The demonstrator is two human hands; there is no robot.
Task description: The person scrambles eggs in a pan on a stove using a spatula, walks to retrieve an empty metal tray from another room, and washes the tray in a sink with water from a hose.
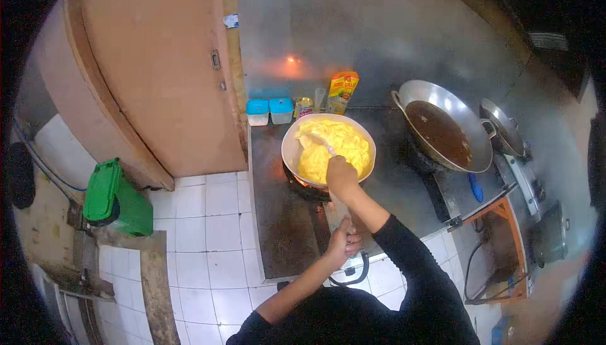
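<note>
A light-coloured pan holds a yellow, egg-like mass over a lit burner. My right hand is closed on a utensil whose far end dips into the yellow food. Nearer to my body, my left hand is wrapped round the pan's handle, which is mostly hidden by my hands. The orange glow of a flame shows under the pan's lower left edge.
A large wok with dark liquid stands at the right, beside a smaller pan. Blue-lidded containers and a yellow packet line the back wall. A green bin is on the floor left.
</note>
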